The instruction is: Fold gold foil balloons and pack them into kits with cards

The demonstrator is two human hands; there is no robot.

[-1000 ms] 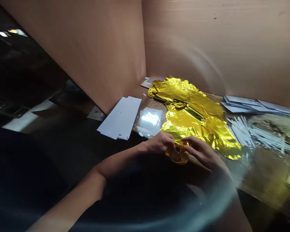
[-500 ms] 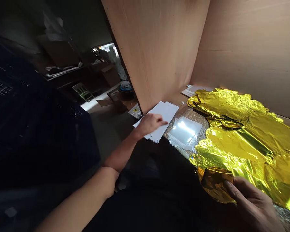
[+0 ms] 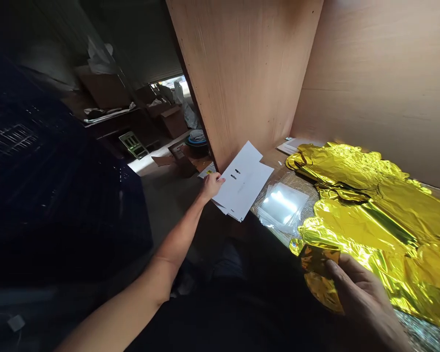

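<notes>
We have, around the plastic sleeves (image 3: 284,205) | left of them: paper cards (image 3: 247,188) | right of them: foil (image 3: 374,200) | behind, leftward: partition (image 3: 249,73)

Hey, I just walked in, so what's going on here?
Someone is working with paper and foil. The left hand grips a white sheet with two dark marks by its edge; the sheet lies askew over the other sheets. The right hand pinches a folded bit of foil between thumb and fingers. More gold foil is spread out to the right, and clear packets lie between it and the paper.
</notes>
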